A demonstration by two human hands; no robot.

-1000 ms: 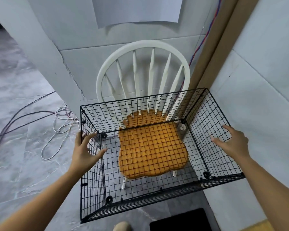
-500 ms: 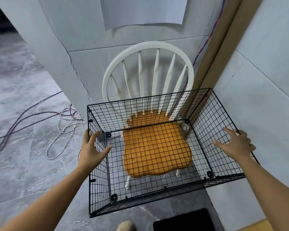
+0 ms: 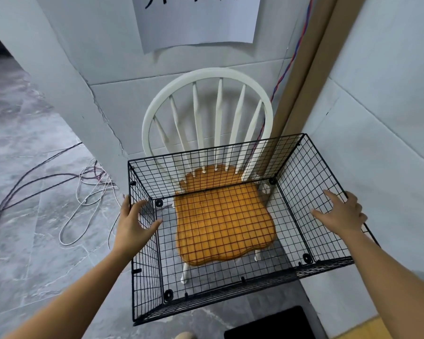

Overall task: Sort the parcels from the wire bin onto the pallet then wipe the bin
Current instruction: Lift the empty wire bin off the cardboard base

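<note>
Counted: 1 wire bin (image 3: 146,277); at its walls 2 hands, left hand (image 3: 132,226) & right hand (image 3: 340,216); seen thru it, 1 chair (image 3: 206,75), 1 cushion (image 3: 223,223).

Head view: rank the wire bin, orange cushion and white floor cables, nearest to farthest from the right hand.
1. wire bin: its right wall is held by the right hand.
2. orange cushion: beneath the bin's middle, to the hand's left.
3. white floor cables: far left, beyond the bin.
</note>
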